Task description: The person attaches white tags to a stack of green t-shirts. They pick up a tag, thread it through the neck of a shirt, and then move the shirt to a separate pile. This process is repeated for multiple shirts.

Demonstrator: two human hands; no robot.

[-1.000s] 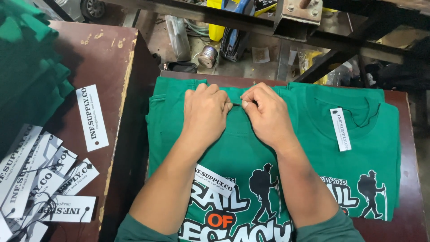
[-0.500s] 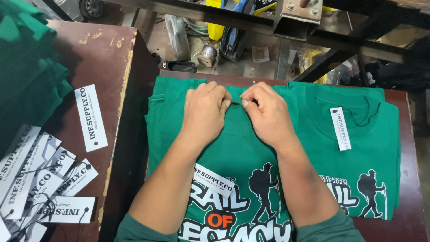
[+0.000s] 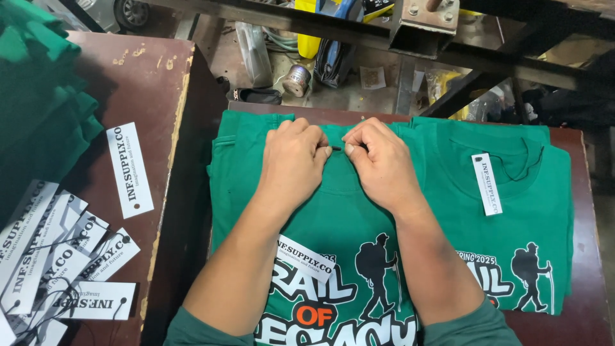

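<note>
A green printed T-shirt (image 3: 349, 211) lies flat on a dark red table (image 3: 592, 301) in front of me. My left hand (image 3: 291, 160) and my right hand (image 3: 381, 163) rest side by side on its collar. Both pinch a thin black string (image 3: 337, 148) that runs between the fingertips. A white paper tag (image 3: 306, 258) lies on the shirt by my left forearm. A second green T-shirt (image 3: 512, 192) lies to the right, with a white tag (image 3: 487, 184) on a black string at its neck.
On a brown table (image 3: 154, 96) at the left lie a single white tag (image 3: 129, 170), a loose heap of several white tags (image 3: 57, 263) with black strings, and a pile of folded green shirts (image 3: 35, 109). Behind the tables stand a metal frame (image 3: 423, 25) and clutter on the floor.
</note>
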